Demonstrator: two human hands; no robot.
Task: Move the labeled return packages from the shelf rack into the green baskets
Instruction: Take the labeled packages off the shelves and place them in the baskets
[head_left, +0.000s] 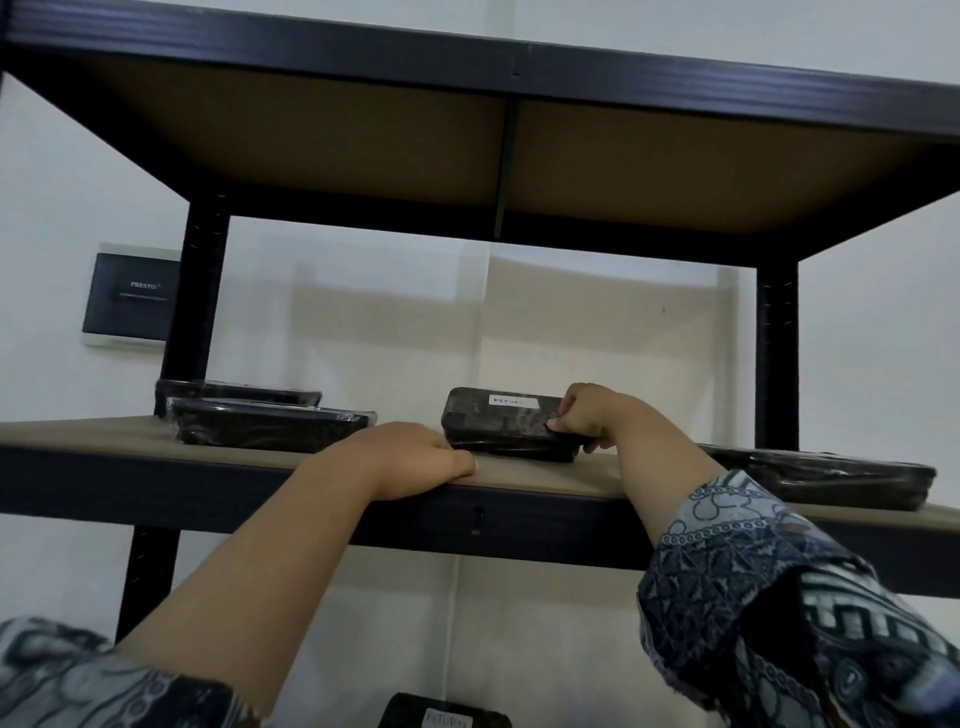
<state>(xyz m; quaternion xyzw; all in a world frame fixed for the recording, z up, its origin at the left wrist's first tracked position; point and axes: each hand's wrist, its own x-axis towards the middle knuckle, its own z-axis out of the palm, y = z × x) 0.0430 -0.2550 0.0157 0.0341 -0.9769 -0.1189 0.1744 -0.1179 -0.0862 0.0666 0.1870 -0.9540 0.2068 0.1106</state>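
Reaching: both arms stretch up to the middle board of the shelf rack, seen from below.
Right hand: its grip is clenched on the right end of the labeled package, thumb on the near face, fingers curled over the top edge.
Labeled package: black, wrapped in clear film, with a white label on top; the writing is too blurred to read. It sits on the shelf board near the middle, its left end raised a little, so it looks tilted.
Left hand: palm down on the front edge of the board, just left of the labeled package, fingers curled loosely and grasping nothing. Whether the fingertips touch the package cannot be told.
Left stack: two more black wrapped packages, the front package partly covering the rear package, well left of the hands.
Right side: another black wrapped package lies flat on the board beyond the right forearm.
Below: a further black package with a white label shows at the bottom edge, under the shelf.
Sleeves: patterned blue-grey fabric, the right sleeve pushed back to mid-forearm.
Wall: a dark panel marked PRESTO hangs behind the rack's left post.
Upper board: its brown underside fills the top of the view.
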